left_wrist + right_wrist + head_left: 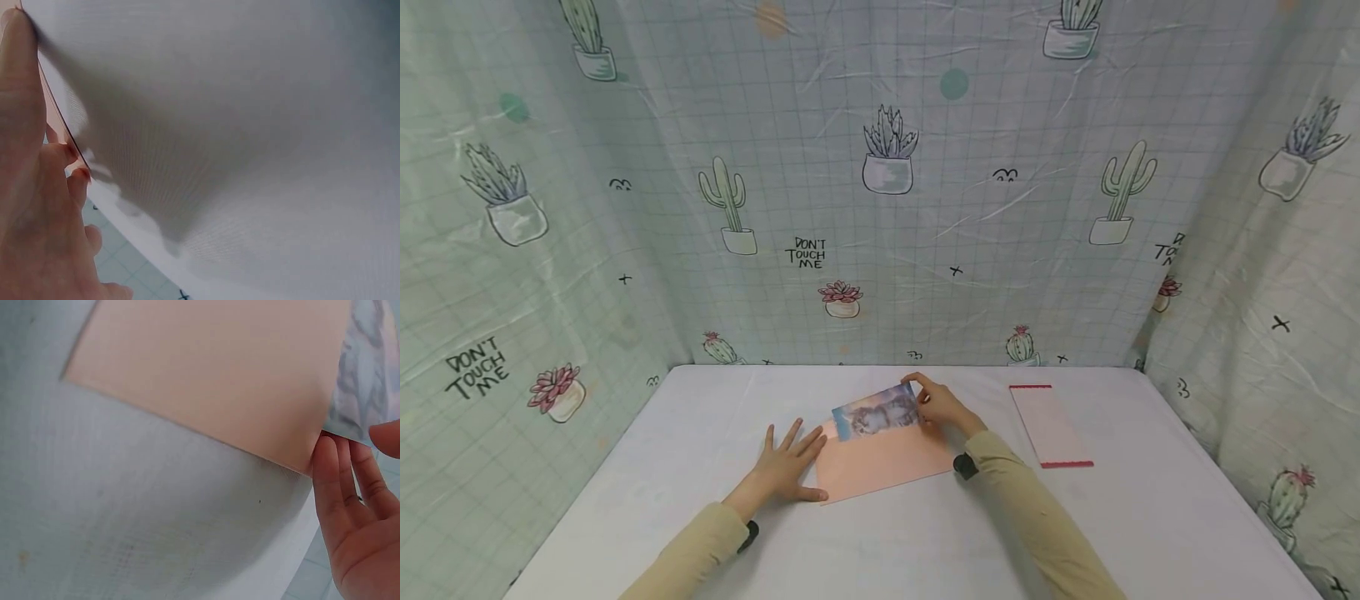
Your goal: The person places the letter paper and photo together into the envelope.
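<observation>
A flat peach-coloured sheet [883,467] lies slightly turned on the white table. Over its far edge lies a picture [877,412] printed with grey, kitten-like animals on blue and pink. My right hand [942,404] pinches the picture's right end; in the right wrist view the thumb is on top of the picture [359,375] and the fingers are under it. Fingers spread and straight, my left hand [786,467] rests at the sheet's left edge, thumb and fingertips touching it. The left wrist view shows only a sliver of the sheet beside the hand [44,187].
To the right on the table [700,433] lies a pale pink rectangular piece [1051,426] with red strips along its two short ends. A curtain [955,208] printed with cacti hangs behind the table and on both sides.
</observation>
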Available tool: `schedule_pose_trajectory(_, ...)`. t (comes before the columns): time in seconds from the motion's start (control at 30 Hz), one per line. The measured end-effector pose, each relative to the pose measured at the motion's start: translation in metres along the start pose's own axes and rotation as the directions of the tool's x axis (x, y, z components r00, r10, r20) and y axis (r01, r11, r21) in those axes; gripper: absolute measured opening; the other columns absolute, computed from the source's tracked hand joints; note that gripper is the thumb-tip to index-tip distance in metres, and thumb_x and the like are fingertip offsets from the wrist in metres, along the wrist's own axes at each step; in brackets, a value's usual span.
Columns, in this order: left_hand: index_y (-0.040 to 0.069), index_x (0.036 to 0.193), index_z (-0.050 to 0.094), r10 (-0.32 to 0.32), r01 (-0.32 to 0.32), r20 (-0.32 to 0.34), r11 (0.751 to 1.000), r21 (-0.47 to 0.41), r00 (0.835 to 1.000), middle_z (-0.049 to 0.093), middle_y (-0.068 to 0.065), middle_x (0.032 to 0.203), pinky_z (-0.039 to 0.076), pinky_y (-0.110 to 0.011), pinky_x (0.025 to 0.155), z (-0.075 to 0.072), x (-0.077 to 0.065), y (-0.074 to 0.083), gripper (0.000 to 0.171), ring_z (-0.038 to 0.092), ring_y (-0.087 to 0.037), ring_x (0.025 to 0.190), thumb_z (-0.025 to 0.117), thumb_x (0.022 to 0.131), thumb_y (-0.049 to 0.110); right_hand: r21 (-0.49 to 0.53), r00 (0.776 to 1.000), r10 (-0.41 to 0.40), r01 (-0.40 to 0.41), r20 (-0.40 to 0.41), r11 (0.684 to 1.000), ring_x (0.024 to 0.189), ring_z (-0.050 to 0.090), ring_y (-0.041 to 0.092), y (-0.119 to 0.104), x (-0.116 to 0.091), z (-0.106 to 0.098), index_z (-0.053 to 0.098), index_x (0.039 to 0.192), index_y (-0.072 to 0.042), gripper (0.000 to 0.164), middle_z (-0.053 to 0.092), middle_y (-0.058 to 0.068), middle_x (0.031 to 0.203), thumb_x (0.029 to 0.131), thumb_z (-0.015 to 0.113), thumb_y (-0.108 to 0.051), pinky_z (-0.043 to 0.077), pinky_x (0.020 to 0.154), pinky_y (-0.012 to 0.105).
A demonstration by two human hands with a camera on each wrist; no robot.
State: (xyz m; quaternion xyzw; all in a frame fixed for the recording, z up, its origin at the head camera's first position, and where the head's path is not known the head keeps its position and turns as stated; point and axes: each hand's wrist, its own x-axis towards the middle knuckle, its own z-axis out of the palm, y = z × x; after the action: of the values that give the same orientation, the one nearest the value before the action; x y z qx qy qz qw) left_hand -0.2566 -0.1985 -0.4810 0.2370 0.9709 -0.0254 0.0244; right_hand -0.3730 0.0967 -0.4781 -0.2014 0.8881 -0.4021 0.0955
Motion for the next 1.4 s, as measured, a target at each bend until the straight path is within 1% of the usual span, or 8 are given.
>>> schedule_pose_trajectory(0.2,0.010,0.139,0.031,-0.001,0.001,0.008,1.000,0.011,1.000,0.026,-0.006,0.147,0.012,-0.071,0.097,-0.0005,-0.0012,0.0001,0.092,0.016,-0.040,0.135,0.056,0.070,0.066,0.041,0.994,-0.054,0.058,-0.098,0.997,0.055,0.053,0.017,-0.0012,-0.0046,-0.0028,0.055,0.110,-0.010,0.027,0.061,0.015,0.090,0.086,0.046,0.000,0.044,0.044,0.025)
schedule_pose_trajectory(0.43,0.009,0.139,0.031,-0.003,0.003,0.011,1.000,0.005,1.000,0.026,-0.006,0.147,0.011,-0.071,0.097,-0.0009,-0.0016,-0.0002,0.093,0.016,-0.040,0.135,0.056,0.070,0.066,-0.022,0.966,-0.161,0.160,-0.200,0.987,0.064,0.058,0.016,0.0004,-0.0062,-0.0042,0.060,0.096,-0.002,0.014,0.063,0.017,0.090,0.086,0.050,-0.001,0.045,0.052,0.024)
schedule_pose_trajectory(0.6,0.009,0.139,0.031,-0.002,0.002,0.004,1.000,0.015,1.000,0.027,-0.006,0.147,0.011,-0.071,0.097,-0.0017,-0.0014,-0.0004,0.093,0.016,-0.039,0.135,0.056,0.069,0.066,-0.003,0.972,-0.151,0.153,-0.177,0.988,0.060,0.053,0.016,-0.0004,-0.0061,-0.0041,0.063,0.101,-0.004,0.023,0.062,0.017,0.093,0.085,0.047,0.003,0.042,0.047,0.023)
schedule_pose_trajectory(0.7,0.009,0.138,0.032,0.002,-0.002,-0.001,1.000,0.017,1.000,0.028,-0.007,0.146,0.012,-0.071,0.097,-0.0020,-0.0016,-0.0003,0.093,0.016,-0.040,0.135,0.057,0.069,0.066,-0.063,0.972,-0.164,0.155,-0.168,0.986,0.068,0.053,0.014,0.0004,-0.0050,-0.0024,0.066,0.099,-0.008,0.029,0.063,0.015,0.100,0.084,0.046,0.006,0.042,0.053,0.021)
schedule_pose_trajectory(0.83,0.009,0.138,0.033,0.004,-0.004,0.001,1.000,0.014,1.000,0.029,-0.007,0.146,0.011,-0.071,0.097,-0.0030,-0.0019,0.0005,0.093,0.016,-0.040,0.135,0.057,0.069,0.066,-0.103,0.978,-0.155,0.141,-0.138,0.985,0.061,0.048,0.011,0.0038,-0.0029,0.0010,0.068,0.099,-0.011,0.033,0.063,0.014,0.109,0.084,0.045,0.007,0.038,0.050,0.019)
schedule_pose_trajectory(1.0,0.010,0.138,0.032,0.002,-0.002,0.009,1.000,0.020,1.000,0.028,-0.006,0.146,0.011,-0.071,0.097,-0.0035,-0.0019,0.0010,0.093,0.016,-0.040,0.135,0.057,0.069,0.066,-0.078,0.984,-0.132,0.124,-0.116,0.989,0.050,0.041,0.010,0.0041,-0.0022,0.0025,0.068,0.100,-0.011,0.033,0.062,0.015,0.105,0.085,0.044,0.007,0.035,0.044,0.020)
schedule_pose_trajectory(1.23,0.011,0.139,0.031,-0.011,0.011,0.021,1.000,0.018,1.000,0.028,-0.005,0.147,0.010,-0.070,0.098,-0.0031,-0.0010,0.0011,0.093,0.015,-0.039,0.136,0.057,0.069,0.066,-0.085,0.992,-0.117,0.113,-0.052,0.990,0.061,0.046,0.013,0.0027,-0.0012,0.0017,0.067,0.100,-0.013,0.037,0.061,0.014,0.102,0.084,0.042,0.009,0.034,0.047,0.020)
schedule_pose_trajectory(1.4,0.010,0.139,0.031,-0.011,0.011,0.023,1.000,0.018,1.000,0.027,-0.005,0.147,0.010,-0.071,0.097,-0.0028,-0.0009,0.0007,0.093,0.015,-0.039,0.136,0.056,0.069,0.067,-0.101,0.990,-0.143,0.143,0.007,0.985,0.053,0.037,0.011,0.0019,-0.0020,0.0011,0.066,0.102,-0.010,0.037,0.060,0.017,0.105,0.085,0.040,0.009,0.031,0.047,0.019)
